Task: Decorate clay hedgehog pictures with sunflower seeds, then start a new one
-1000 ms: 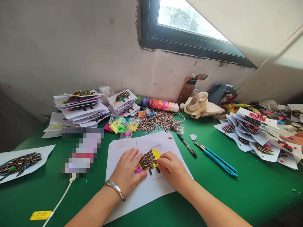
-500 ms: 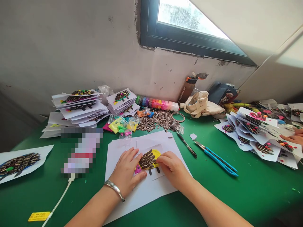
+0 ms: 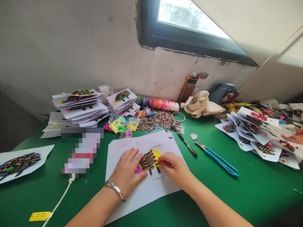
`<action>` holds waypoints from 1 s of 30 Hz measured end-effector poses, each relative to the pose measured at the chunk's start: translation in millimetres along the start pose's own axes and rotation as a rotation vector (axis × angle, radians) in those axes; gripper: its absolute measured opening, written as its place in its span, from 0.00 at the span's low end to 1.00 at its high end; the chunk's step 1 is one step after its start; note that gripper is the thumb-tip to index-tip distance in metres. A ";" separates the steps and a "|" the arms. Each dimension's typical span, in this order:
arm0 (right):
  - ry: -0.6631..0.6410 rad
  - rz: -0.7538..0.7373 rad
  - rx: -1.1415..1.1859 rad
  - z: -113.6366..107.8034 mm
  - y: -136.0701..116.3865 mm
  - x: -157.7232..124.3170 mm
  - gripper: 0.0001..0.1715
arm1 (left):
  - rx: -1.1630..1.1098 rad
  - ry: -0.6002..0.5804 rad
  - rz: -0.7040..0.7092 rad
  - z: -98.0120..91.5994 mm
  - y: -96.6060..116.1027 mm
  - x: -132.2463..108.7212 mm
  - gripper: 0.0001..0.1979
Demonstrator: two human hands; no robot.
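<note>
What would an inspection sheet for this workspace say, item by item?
Surface: green table, crowded toward the back.
Job's things: seed figure on yellow clay, lying on stacked white sheets.
Clutter: seed pile, card stacks, clay tubs, blue knife, pen, bottle, cloth bag.
Grippers: left hand flat beside the figure; right hand fingertips on its yellow edge.
Cables: white cable at front left.
Surroundings: grey wall, window; another person's hand at the right edge.
</note>
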State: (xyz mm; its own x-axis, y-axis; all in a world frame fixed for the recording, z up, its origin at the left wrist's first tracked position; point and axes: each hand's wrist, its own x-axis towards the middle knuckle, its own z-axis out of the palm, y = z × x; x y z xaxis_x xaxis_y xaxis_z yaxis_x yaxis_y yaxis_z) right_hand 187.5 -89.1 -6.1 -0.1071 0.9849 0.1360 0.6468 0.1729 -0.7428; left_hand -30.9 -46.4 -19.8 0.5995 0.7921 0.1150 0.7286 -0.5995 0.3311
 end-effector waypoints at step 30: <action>-0.001 0.170 -0.119 11.0 -13.4 7.9 0.08 | -0.023 0.024 0.007 4.5 -1.9 0.3 0.27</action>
State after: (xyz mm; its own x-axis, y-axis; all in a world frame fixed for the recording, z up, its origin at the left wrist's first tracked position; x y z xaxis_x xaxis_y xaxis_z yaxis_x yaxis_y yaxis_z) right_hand 169.6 -83.6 -2.3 0.0110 0.9998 0.0144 0.7401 0.0015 -0.6725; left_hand -30.6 -45.6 -24.6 0.5959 0.7908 0.1396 0.7166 -0.6022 0.3520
